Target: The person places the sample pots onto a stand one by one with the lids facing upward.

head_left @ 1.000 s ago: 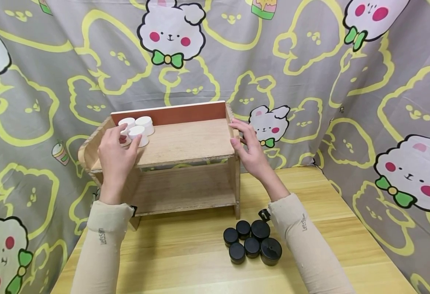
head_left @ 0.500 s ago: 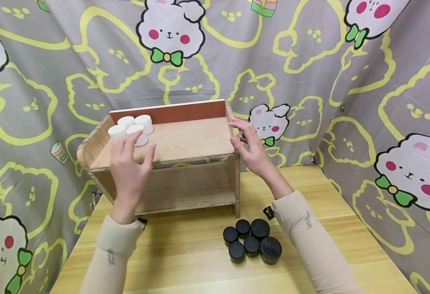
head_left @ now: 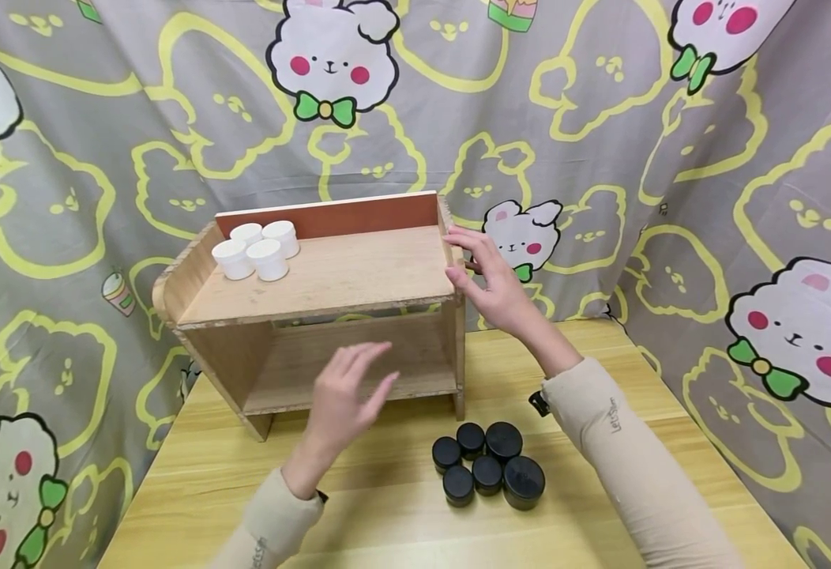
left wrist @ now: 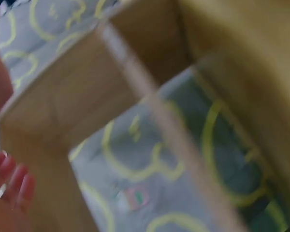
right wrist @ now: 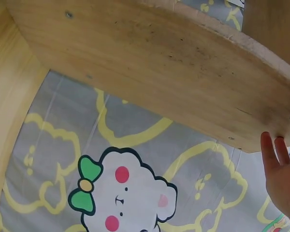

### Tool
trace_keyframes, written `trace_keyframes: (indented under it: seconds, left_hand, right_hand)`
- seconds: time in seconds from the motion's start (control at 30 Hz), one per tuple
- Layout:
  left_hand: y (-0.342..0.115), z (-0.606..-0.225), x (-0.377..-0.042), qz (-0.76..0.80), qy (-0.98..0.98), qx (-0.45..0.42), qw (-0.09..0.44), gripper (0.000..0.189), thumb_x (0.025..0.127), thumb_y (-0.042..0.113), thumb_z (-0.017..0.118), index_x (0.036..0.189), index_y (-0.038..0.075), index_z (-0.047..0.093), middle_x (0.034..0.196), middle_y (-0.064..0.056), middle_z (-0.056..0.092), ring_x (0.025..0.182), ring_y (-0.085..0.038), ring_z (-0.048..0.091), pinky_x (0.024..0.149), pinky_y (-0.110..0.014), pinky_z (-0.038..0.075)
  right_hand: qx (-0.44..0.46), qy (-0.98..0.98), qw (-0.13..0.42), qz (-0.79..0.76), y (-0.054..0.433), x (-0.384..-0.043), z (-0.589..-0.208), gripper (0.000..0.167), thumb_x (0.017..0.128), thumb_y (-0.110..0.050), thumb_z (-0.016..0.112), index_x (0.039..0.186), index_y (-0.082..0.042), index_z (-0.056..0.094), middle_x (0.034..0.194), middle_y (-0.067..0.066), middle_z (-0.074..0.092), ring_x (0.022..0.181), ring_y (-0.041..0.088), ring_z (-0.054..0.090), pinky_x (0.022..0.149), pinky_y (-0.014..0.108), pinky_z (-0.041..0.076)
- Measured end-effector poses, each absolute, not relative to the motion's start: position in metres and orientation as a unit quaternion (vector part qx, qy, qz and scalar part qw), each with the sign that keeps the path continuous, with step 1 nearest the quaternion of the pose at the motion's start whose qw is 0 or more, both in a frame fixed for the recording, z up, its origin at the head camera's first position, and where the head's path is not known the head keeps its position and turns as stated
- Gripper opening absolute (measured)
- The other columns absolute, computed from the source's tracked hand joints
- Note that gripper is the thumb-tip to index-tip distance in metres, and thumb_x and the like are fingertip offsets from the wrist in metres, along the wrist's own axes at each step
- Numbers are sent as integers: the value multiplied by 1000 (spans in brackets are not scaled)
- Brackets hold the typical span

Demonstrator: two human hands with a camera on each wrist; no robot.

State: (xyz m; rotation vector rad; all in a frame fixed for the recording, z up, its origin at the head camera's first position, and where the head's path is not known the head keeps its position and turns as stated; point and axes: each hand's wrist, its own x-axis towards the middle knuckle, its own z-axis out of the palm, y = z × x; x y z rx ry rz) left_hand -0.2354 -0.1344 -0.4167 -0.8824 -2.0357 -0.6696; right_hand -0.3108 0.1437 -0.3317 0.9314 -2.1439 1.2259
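Note:
Four-sided in layout, several small white lidded jars [head_left: 248, 251] stand grouped at the left end of the wooden shelf's top board [head_left: 359, 269]. My left hand [head_left: 340, 403] hovers in front of the lower shelf, empty, with fingers loosely bent and thumb apart. In the left wrist view its fingers [left wrist: 19, 186] show at the left edge, blurred. My right hand [head_left: 494, 284] is at the shelf's right side panel; in the right wrist view its fingertips [right wrist: 266, 137] touch the panel's outer face [right wrist: 159, 63]. Several black lidded jars [head_left: 486, 474] sit together on the table, right of my left hand.
The two-tier shelf has a reddish back strip [head_left: 330, 220] and stands slightly angled on the wooden table [head_left: 359, 514]. Its lower board [head_left: 359, 363] lies behind my left hand. A patterned grey curtain [head_left: 401, 103] hangs close behind and along both sides.
My left hand has let go of a white jar on the top board and moved down and right, before the lower shelf. The right hand has stayed at the side panel.

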Motion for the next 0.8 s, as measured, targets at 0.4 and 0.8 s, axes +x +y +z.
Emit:
trace_keyframes:
  seconds: [0.4, 0.8]
  left_hand:
    - [-111, -494, -216, -292, -877, -372, 82, 55, 95, 31, 76, 145, 17, 57, 135, 1, 66, 119, -18, 64, 100, -41, 56]
    - [-104, -518, -217, -233, -888, -394, -35, 61, 94, 34, 76, 148, 16, 54, 142, 2, 61, 123, -19, 64, 106, -41, 53]
  right_hand:
    - [341, -803, 231, 431, 149, -312, -326, 50, 106, -37, 58, 150, -14, 49, 164, 0, 36, 147, 24, 42, 112, 53, 48]
    - [346, -802, 222, 433, 150, -312, -324, 49, 105, -30, 61, 150, -13, 49, 163, 1, 37, 147, 23, 42, 113, 51, 47]
